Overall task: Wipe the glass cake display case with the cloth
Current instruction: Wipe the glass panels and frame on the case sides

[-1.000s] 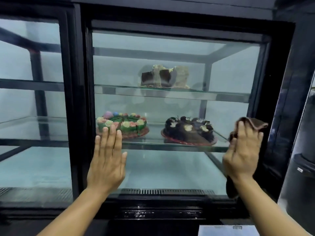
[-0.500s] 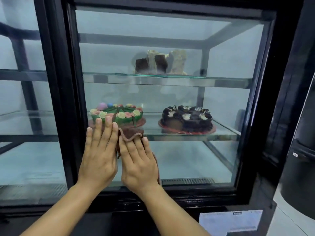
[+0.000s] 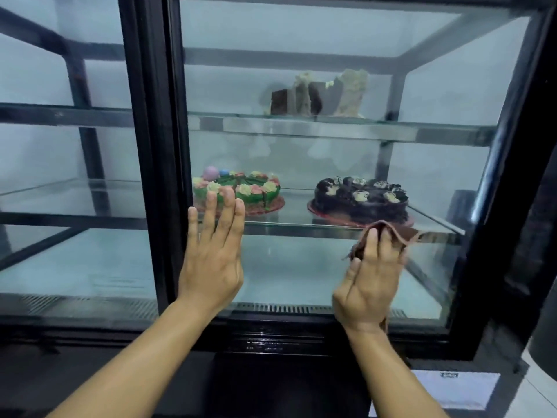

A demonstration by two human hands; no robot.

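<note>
The glass cake display case (image 3: 301, 267) fills the view, its black-framed front pane facing me. My left hand (image 3: 212, 257) lies flat on the lower left of the pane, fingers straight and pointing up. My right hand (image 3: 369, 282) presses a brown cloth (image 3: 401, 232) against the glass at the lower right, fingers extended over it. The cloth sticks out above the fingertips, and a bit shows below the wrist.
Behind the glass, a green decorated cake (image 3: 241, 191) and a chocolate cake (image 3: 361, 199) sit on the middle shelf, with cake pieces (image 3: 319, 96) on the top shelf. A second glass pane (image 3: 66, 176) lies to the left. A white mat (image 3: 455, 387) is on the floor.
My right hand swept the cloth from the pane's right edge left to beside my left hand, then back toward the right. My left hand stayed flat on the glass.
</note>
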